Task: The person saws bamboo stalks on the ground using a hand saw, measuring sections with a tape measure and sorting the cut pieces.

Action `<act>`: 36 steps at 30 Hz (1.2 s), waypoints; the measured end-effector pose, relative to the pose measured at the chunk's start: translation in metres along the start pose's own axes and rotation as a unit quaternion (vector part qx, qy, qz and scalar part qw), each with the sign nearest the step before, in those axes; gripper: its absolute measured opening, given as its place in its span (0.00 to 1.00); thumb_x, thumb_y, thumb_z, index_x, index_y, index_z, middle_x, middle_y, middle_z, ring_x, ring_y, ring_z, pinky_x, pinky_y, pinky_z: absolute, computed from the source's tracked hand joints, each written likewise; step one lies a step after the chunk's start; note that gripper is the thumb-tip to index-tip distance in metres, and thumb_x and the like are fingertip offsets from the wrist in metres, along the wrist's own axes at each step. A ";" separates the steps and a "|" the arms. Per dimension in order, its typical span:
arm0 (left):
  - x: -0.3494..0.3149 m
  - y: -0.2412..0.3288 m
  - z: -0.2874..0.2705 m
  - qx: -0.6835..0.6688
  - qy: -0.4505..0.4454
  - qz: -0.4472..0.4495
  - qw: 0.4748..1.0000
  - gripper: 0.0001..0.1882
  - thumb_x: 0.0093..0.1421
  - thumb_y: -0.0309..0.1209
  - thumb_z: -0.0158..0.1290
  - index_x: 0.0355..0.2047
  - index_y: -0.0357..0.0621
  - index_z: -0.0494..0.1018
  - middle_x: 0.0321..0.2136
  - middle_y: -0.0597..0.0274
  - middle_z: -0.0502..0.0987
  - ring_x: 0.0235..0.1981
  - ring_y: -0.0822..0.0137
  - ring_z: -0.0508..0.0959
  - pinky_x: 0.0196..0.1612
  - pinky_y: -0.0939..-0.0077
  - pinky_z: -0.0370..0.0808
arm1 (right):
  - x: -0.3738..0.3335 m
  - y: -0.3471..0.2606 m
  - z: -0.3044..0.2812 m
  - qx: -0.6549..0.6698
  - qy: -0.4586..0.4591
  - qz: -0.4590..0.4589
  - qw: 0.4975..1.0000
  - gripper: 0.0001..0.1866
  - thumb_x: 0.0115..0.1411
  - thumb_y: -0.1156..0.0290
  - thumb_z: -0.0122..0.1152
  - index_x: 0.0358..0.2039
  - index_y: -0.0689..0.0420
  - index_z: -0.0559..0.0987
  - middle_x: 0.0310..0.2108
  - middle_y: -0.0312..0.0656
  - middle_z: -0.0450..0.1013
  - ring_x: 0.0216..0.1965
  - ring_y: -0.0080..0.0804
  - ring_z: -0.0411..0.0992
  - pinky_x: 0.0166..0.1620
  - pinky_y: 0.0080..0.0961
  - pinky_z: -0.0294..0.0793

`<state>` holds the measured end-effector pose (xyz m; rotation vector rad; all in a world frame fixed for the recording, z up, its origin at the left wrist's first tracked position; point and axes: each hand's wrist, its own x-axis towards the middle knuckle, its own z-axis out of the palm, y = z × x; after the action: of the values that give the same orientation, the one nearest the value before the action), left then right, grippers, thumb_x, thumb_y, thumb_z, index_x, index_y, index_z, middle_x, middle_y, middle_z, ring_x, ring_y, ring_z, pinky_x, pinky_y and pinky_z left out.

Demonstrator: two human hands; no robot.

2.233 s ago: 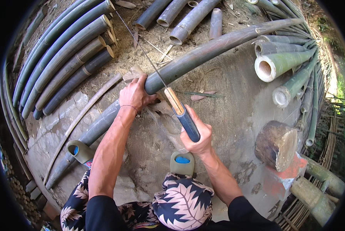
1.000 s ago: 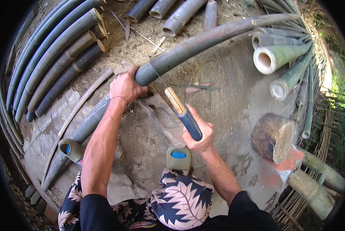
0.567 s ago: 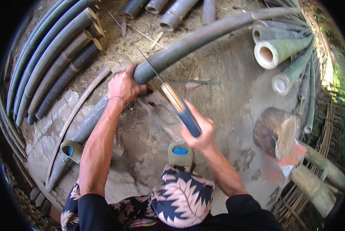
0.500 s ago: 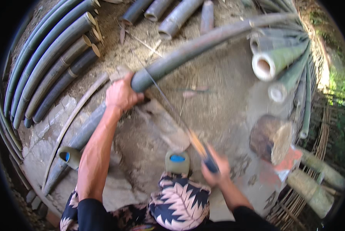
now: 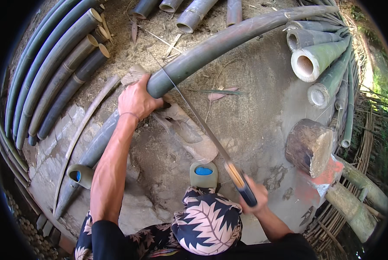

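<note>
A long grey-green bamboo pole (image 5: pixel 220 47) runs from the lower left to the upper right, resting across a hollowed wooden block (image 5: pixel 187 130). My left hand (image 5: pixel 137 99) is wrapped over the pole near its middle. Just right of that hand, the thin blade of a handsaw (image 5: pixel 194 110) lies slantwise across the pole. My right hand (image 5: pixel 254 197) is closed around the saw's dark handle; its fingers are partly blurred and hidden. An olive shoe (image 5: pixel 82 175) of mine sits against the pole's lower part, and the other shoe (image 5: pixel 204 177) stands at the block's near end.
Cut bamboo poles (image 5: pixel 57 73) lie stacked at the left. More bamboo (image 5: pixel 317 60), some with open ends facing me, is piled at the right above a wood stump (image 5: pixel 308 147). Short bamboo pieces (image 5: pixel 198 15) lie at the far side. A curved bamboo strip (image 5: pixel 83 125) rests left of the pole.
My right hand has drawn the saw back toward me and slightly right. My left hand keeps its grip on the pole. The whole view has shifted a little.
</note>
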<state>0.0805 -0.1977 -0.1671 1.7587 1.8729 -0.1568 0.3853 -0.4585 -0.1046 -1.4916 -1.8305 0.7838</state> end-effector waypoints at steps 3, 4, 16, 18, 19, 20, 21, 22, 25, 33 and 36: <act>-0.009 0.012 0.020 -0.015 0.005 0.016 1.000 0.38 0.42 0.43 0.65 0.57 0.52 0.72 0.39 0.46 0.82 0.43 0.48 0.83 0.49 0.56 0.78 | 0.080 0.020 0.062 0.068 0.041 0.034 0.996 0.31 0.48 0.79 0.61 0.55 0.73 0.74 0.30 0.50 0.80 0.21 0.30 0.77 0.28 0.25 0.77; -0.009 0.018 0.024 -0.019 0.011 0.024 0.999 0.38 0.43 0.43 0.65 0.57 0.52 0.72 0.39 0.46 0.82 0.43 0.48 0.83 0.48 0.56 0.78 | 0.109 0.020 0.074 0.118 0.056 0.051 0.990 0.32 0.48 0.79 0.62 0.57 0.71 0.73 0.29 0.47 0.79 0.21 0.29 0.76 0.28 0.24 0.77; -0.007 0.015 0.015 -0.011 -0.009 0.013 1.000 0.34 0.42 0.43 0.66 0.52 0.51 0.73 0.41 0.46 0.82 0.43 0.46 0.82 0.47 0.54 0.78 | 0.116 0.020 0.078 0.133 0.037 0.080 0.987 0.31 0.49 0.81 0.61 0.57 0.69 0.74 0.23 0.43 0.73 0.18 0.26 0.70 0.25 0.26 0.72; -0.015 0.001 0.014 -0.008 -0.007 0.018 1.000 0.35 0.42 0.43 0.65 0.53 0.51 0.74 0.41 0.46 0.82 0.43 0.46 0.82 0.48 0.54 0.78 | 0.066 0.012 0.057 0.092 0.010 0.071 0.993 0.30 0.51 0.80 0.60 0.58 0.71 0.72 0.31 0.49 0.76 0.26 0.31 0.76 0.31 0.27 0.76; -0.017 -0.009 0.017 -0.006 -0.005 0.017 1.000 0.35 0.42 0.43 0.65 0.53 0.51 0.74 0.41 0.46 0.82 0.43 0.46 0.82 0.48 0.54 0.78 | 0.024 0.007 0.042 0.063 -0.008 0.062 0.996 0.30 0.53 0.80 0.60 0.58 0.72 0.71 0.35 0.52 0.78 0.30 0.33 0.79 0.34 0.28 0.78; -0.019 -0.013 0.014 -0.004 -0.020 0.014 1.000 0.35 0.41 0.43 0.65 0.52 0.50 0.74 0.40 0.46 0.82 0.42 0.46 0.82 0.47 0.54 0.78 | -0.016 0.000 0.024 0.046 -0.017 0.053 0.997 0.30 0.54 0.79 0.59 0.59 0.73 0.70 0.39 0.55 0.80 0.34 0.36 0.82 0.37 0.28 0.80; -0.017 -0.013 0.013 -0.003 -0.005 0.008 1.000 0.35 0.40 0.43 0.65 0.52 0.51 0.74 0.39 0.47 0.82 0.42 0.46 0.82 0.47 0.54 0.78 | -0.028 0.005 0.013 0.045 -0.027 0.034 0.998 0.30 0.53 0.79 0.59 0.58 0.76 0.70 0.41 0.56 0.80 0.34 0.36 0.82 0.37 0.28 0.81; -0.012 -0.009 0.011 -0.005 0.008 0.004 1.000 0.35 0.40 0.43 0.65 0.52 0.51 0.74 0.39 0.47 0.82 0.41 0.46 0.82 0.47 0.54 0.78 | -0.031 0.002 0.000 0.041 -0.037 0.018 0.998 0.30 0.53 0.78 0.59 0.56 0.78 0.70 0.43 0.57 0.80 0.34 0.37 0.82 0.37 0.28 0.81; 0.000 0.004 0.017 -0.007 0.033 0.030 0.999 0.35 0.41 0.43 0.65 0.52 0.52 0.73 0.38 0.45 0.82 0.41 0.45 0.82 0.47 0.55 0.78 | 0.058 0.032 0.053 0.054 0.005 0.028 0.998 0.31 0.50 0.79 0.62 0.57 0.73 0.72 0.32 0.48 0.79 0.25 0.30 0.77 0.30 0.24 0.76; -0.004 -0.005 0.009 -0.001 0.033 0.013 0.999 0.34 0.41 0.43 0.65 0.52 0.53 0.73 0.38 0.46 0.82 0.42 0.45 0.82 0.48 0.54 0.77 | -0.070 0.021 -0.018 0.054 -0.033 0.072 0.995 0.31 0.51 0.76 0.59 0.58 0.73 0.71 0.43 0.61 0.79 0.37 0.40 0.83 0.40 0.31 0.82; -0.008 0.001 0.018 -0.003 0.025 0.023 0.999 0.35 0.41 0.43 0.65 0.53 0.54 0.72 0.42 0.48 0.81 0.43 0.46 0.81 0.48 0.55 0.77 | 0.026 0.036 0.043 0.051 0.000 0.041 0.998 0.32 0.49 0.77 0.61 0.58 0.71 0.72 0.37 0.55 0.80 0.30 0.36 0.81 0.35 0.28 0.80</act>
<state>0.0869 -0.2125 -0.1784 1.8167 1.8634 -0.0908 0.3697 -0.4287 -0.1566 -1.5080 -1.7113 0.9033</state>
